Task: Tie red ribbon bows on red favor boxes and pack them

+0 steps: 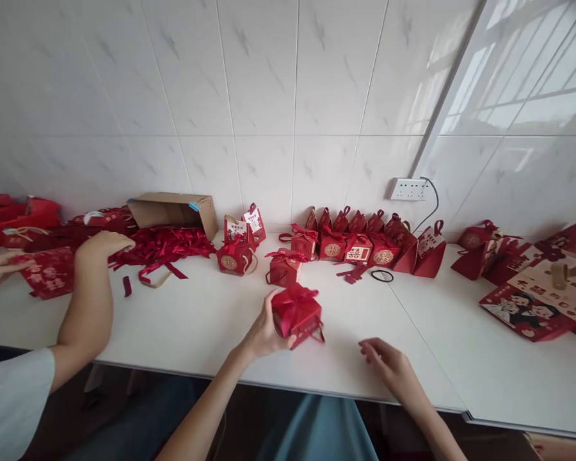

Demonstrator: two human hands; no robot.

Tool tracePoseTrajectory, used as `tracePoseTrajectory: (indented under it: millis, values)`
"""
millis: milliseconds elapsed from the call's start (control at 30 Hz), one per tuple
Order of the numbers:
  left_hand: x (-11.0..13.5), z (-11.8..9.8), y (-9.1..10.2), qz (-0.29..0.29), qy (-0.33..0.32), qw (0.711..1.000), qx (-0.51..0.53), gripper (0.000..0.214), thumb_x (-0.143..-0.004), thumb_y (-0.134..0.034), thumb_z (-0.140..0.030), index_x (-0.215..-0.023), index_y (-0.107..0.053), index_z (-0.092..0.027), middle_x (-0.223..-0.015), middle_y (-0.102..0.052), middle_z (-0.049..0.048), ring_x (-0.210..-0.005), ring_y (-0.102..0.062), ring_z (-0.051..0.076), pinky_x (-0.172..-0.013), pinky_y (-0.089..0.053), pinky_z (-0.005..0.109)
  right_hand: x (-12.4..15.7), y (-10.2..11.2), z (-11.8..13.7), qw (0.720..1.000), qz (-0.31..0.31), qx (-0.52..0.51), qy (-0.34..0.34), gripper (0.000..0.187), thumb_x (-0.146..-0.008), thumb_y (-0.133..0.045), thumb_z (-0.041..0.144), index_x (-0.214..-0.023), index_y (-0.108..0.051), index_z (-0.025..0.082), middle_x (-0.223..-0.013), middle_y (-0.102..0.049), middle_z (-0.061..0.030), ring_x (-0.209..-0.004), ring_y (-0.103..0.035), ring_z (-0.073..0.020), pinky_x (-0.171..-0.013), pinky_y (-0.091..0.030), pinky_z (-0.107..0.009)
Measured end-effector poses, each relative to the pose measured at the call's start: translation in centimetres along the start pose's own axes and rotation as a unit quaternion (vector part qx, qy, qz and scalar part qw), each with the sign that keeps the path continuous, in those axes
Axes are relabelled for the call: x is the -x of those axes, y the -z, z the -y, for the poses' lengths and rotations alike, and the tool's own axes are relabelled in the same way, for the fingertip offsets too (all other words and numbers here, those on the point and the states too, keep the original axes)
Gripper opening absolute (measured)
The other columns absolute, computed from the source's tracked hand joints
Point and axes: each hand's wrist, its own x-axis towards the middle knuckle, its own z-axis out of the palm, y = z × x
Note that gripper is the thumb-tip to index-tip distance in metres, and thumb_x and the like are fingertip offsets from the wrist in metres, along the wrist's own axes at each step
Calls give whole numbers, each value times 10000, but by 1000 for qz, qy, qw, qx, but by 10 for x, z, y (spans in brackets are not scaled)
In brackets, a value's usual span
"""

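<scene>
My left hand [264,336] is closed around the left side of a red gift box [300,317] with a ribbon bow on its top. The box is tilted a little, and a thin cord handle hangs at its right side. Apart from it, to the right, my right hand [388,365] is over the white table with its fingers curled in; nothing shows in them. Just behind the held box stands another red box with a bow [284,269]. A red box with a round gold emblem [235,257] is to the left of that.
Along the wall stand rows of red boxes [381,250]. A black loop [382,276] and ribbon scraps [352,274] lie before them. Flat printed bags [528,310] are piled at right. At left, a co-worker's arm [89,301] reaches near red ribbons [173,242] spilling from a cardboard box [173,208].
</scene>
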Motion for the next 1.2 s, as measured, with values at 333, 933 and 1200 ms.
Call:
tracePoseTrajectory:
  millis: [333,933,1200]
  values:
    - [-83,12,-2,182,44,968,168,723,-601,-546,-285,-1293,-348,-219,-1399,-383,132,-1296,-357,284,-1015,-348,410,-122,3,34,994,94,-51,-24,555,-882,-339,625,-774,-588,141,-732,-624,-70,-651,-579,-160,-613,-451,-294]
    - [-93,3,-3,155,94,966,186,390,-753,-563,-495,-607,-390,-178,-570,-311,-69,-529,-298,73,-503,-249,213,-110,38,56,934,352,-5,-56,474,-704,-637,628,-710,-633,154,-765,-684,-85,-674,-609,-182,-586,-474,-291]
    - [-91,2,4,156,123,955,219,368,-712,-529,-509,-614,-348,-205,-578,-377,-46,-558,-408,108,-559,-362,257,-144,-4,36,950,267,-159,-20,462,-688,-674,594,-595,-513,171,-598,-523,18,-593,-538,-129,-614,-443,-291]
